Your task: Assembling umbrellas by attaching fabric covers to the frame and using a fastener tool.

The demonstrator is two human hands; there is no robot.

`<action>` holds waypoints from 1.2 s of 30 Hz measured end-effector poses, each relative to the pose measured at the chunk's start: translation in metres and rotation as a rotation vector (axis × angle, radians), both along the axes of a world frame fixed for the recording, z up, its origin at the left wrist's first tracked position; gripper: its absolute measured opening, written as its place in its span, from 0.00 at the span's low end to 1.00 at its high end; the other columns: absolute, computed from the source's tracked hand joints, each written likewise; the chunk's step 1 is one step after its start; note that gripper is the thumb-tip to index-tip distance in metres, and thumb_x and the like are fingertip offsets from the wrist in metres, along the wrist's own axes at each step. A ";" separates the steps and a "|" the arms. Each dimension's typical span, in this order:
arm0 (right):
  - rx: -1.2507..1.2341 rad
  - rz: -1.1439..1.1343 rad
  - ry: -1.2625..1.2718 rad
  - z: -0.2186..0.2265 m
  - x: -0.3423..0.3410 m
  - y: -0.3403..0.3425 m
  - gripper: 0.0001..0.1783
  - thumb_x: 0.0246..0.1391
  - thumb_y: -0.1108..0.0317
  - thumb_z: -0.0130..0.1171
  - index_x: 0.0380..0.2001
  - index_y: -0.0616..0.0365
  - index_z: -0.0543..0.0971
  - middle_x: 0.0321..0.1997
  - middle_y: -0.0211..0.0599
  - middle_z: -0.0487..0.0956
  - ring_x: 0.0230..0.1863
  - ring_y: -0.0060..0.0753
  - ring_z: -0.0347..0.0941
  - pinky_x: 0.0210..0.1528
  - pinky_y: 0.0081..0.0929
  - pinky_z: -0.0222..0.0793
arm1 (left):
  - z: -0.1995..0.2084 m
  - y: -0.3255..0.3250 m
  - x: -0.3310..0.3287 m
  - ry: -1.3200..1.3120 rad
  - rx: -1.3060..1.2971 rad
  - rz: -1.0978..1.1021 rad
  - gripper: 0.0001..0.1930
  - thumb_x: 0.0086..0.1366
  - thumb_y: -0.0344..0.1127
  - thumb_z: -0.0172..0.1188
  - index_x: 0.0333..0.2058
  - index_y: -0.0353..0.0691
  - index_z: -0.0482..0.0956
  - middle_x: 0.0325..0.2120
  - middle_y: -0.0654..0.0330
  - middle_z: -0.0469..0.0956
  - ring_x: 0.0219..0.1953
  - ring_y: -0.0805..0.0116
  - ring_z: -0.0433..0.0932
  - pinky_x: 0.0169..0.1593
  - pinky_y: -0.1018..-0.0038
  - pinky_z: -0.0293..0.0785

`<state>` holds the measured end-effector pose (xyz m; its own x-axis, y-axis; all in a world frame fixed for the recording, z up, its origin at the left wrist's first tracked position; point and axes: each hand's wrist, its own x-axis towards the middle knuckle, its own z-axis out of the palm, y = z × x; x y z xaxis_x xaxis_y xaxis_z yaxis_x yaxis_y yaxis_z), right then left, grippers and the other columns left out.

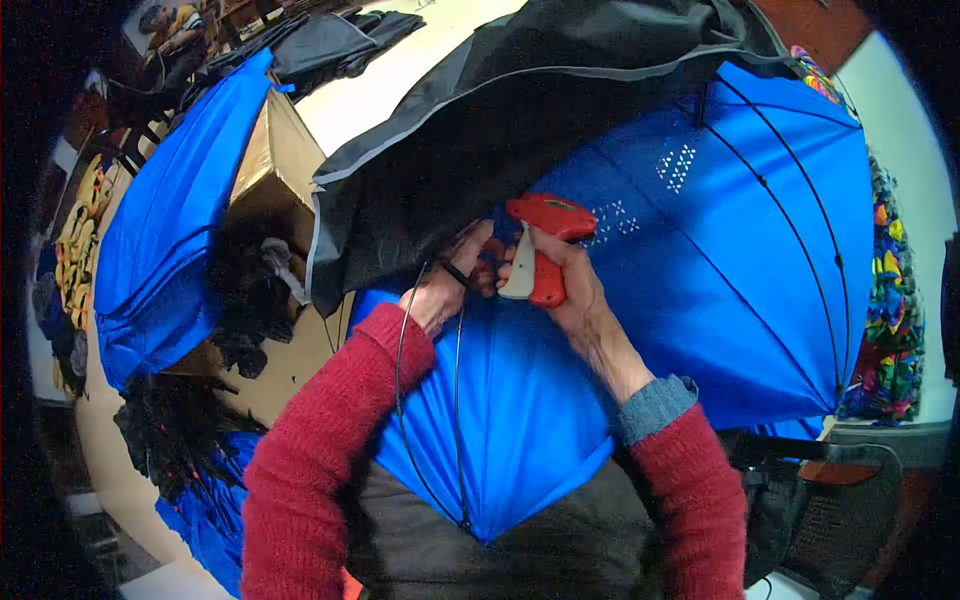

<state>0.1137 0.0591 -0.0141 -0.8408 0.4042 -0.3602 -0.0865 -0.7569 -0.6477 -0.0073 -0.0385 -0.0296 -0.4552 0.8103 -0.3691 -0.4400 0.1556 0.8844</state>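
Observation:
An open umbrella with a bright blue inside (690, 285) spreads across my front and lap, its thin dark ribs curving over the cloth. Its black outer layer (420, 190), edged in grey, folds over at the top and shades the middle. My right hand (578, 290) is closed round a red tagging gun (548, 214), fingers on its white trigger. Just left of the gun's front, my left hand (438, 295) is closed on the umbrella among the ribs; its fingertips are dim and partly hidden, so the exact part gripped is unclear.
At the left stands a cardboard box (275, 165) with another blue umbrella cloth (175, 215) draped over it. Dark folded cloths (325, 45) lie at the back. Multicoloured bundles (890, 290) line the right side. A person (175, 25) is at the far upper left.

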 end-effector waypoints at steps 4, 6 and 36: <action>0.019 0.033 0.029 0.001 -0.003 -0.001 0.18 0.54 0.59 0.51 0.43 0.59 0.68 0.34 0.42 0.76 0.29 0.35 0.76 0.33 0.36 0.75 | 0.001 0.001 -0.002 0.002 -0.031 -0.028 0.25 0.66 0.41 0.41 0.61 0.56 0.50 0.23 0.64 0.70 0.18 0.76 0.67 0.19 0.80 0.64; 0.008 0.035 0.014 0.003 -0.003 0.001 0.18 0.54 0.59 0.51 0.44 0.60 0.67 0.33 0.42 0.76 0.28 0.35 0.76 0.33 0.35 0.76 | 0.002 0.001 -0.002 -0.005 -0.060 0.003 0.25 0.66 0.41 0.41 0.61 0.57 0.49 0.23 0.65 0.70 0.18 0.76 0.67 0.19 0.80 0.64; 0.173 0.119 -0.058 0.013 -0.003 0.022 0.18 0.53 0.60 0.54 0.39 0.64 0.69 0.27 0.40 0.76 0.24 0.33 0.76 0.28 0.31 0.75 | 0.019 0.000 -0.002 -0.070 0.025 0.000 0.23 0.67 0.46 0.38 0.60 0.59 0.51 0.26 0.55 0.71 0.14 0.74 0.61 0.18 0.75 0.64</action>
<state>0.1105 0.0815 -0.0014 -0.8663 0.3632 -0.3430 0.0378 -0.6370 -0.7699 -0.0089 -0.0384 -0.0111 -0.4286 0.8198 -0.3797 -0.5012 0.1339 0.8549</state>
